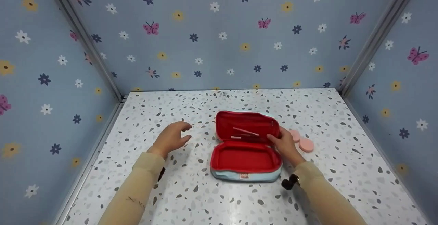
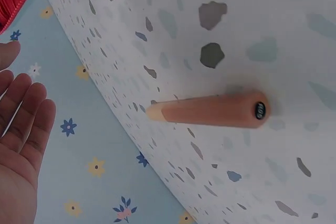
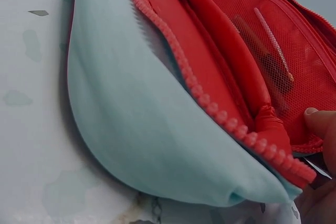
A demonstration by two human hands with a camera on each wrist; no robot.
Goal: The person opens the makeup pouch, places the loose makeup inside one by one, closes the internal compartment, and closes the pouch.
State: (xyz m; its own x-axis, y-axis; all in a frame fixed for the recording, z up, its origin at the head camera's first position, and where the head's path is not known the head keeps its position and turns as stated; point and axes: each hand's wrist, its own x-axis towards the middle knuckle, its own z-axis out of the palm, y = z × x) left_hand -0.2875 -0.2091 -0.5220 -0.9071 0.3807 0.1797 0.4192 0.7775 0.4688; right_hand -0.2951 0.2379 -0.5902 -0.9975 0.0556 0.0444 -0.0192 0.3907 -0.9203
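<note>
A light-blue zip pouch (image 1: 224,175) with red lining stands wide open, its lid (image 1: 236,119) leaning back. My right hand (image 1: 286,146) pinches the lid's right edge, thumb on the red inside and fingers behind. In the right wrist view, the lid's mesh pocket (image 3: 311,51) holds a slim pink stick (image 3: 273,43) and a darker slender item beside it. The pouch's lower compartment (image 1: 244,159) shows bare red lining. My left hand (image 1: 171,137) hovers left of the pouch, holding nothing, fingers loosely bent. A peach tube (image 2: 210,112) with a dark round end lies on the table in the left wrist view.
Two round pink discs (image 1: 306,145) lie on the table just right of my right hand. The speckled white tabletop (image 1: 191,197) is bounded by blue flower-patterned panels (image 1: 222,53) at the back and both sides, with metal corner posts.
</note>
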